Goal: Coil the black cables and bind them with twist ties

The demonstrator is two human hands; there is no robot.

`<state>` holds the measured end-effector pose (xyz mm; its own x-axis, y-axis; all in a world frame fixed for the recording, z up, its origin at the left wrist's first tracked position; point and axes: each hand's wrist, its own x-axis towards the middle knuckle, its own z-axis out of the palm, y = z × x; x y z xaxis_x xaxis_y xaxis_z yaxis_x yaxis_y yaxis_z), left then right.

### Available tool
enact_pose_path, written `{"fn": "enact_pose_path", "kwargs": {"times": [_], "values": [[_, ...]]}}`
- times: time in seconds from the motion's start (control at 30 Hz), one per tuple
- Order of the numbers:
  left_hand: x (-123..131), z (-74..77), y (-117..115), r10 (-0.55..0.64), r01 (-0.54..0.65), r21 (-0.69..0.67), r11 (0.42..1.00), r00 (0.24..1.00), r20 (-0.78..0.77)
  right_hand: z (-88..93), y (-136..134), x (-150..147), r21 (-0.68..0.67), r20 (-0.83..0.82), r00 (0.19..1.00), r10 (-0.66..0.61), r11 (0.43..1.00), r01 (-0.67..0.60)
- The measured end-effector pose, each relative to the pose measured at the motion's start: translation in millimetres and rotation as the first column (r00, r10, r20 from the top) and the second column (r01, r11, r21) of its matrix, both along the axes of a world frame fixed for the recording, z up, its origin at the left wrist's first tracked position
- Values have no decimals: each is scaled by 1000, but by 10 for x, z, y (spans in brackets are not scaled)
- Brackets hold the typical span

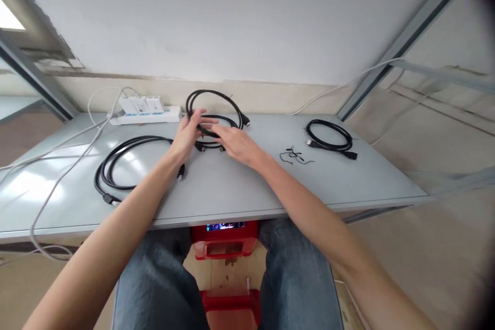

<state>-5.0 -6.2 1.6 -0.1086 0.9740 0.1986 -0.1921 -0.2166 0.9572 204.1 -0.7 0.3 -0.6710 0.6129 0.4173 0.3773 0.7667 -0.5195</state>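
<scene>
In front of me a coiled black cable is held up off the table, with a plug at its right side. My left hand grips the left side of the loop, thumb and fingers around it. My right hand pinches the lower part of the coil, its fingertips partly hidden. Just beneath lies more looped black cable, with plug ends near my hands; I cannot tell whether it is a separate cable. A larger, looser black cable lies left, partly behind my left forearm.
A coiled black cable lies on the right of the grey table, beside several short black ties. A white power strip with chargers stands back left; white cords cross there. Below is a red stool with a lit screen.
</scene>
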Motion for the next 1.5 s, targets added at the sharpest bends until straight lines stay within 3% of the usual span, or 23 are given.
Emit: {"fn": "enact_pose_path", "kwargs": {"times": [0.1,0.23,0.4,0.53,0.73,0.87,0.97,1.03,1.1,1.17,1.27,1.5], "values": [[-54,107,-6,126,-64,-215,975,949,288,-124,-27,-131,13,92,995,38,999,-39],[-116,184,-34,138,38,-362,931,883,448,-188,-31,-150,3,95,991,95,995,-95],[-90,249,-75,133,111,-379,919,817,561,-125,-27,-112,-121,-29,998,47,991,-50],[-92,268,-71,135,158,-390,907,768,626,-100,22,-60,-89,-86,996,-40,996,32],[-156,225,-36,121,226,-371,901,690,713,-66,84,50,-73,-143,989,-45,997,35],[-158,236,-52,138,228,-390,892,684,717,-58,170,108,-49,-362,920,-150,989,142],[-149,251,-66,138,227,-391,892,686,714,-78,306,184,-123,-475,798,-371,926,357],[-150,252,-62,127,232,-383,894,689,714,-87,394,254,-232,-410,738,-536,843,484],[-157,245,-52,113,230,-368,901,695,710,-77,445,318,-343,-289,724,-626,774,532],[-165,238,-44,104,218,-354,909,705,702,-44,447,354,-494,-202,744,-637,722,484],[-169,238,-53,83,216,-339,916,724,685,38,379,344,-705,-211,754,-622,631,323],[-108,252,-113,-57,288,-295,911,796,602,197,192,220,-865,-363,780,-509,495,-80]]}}
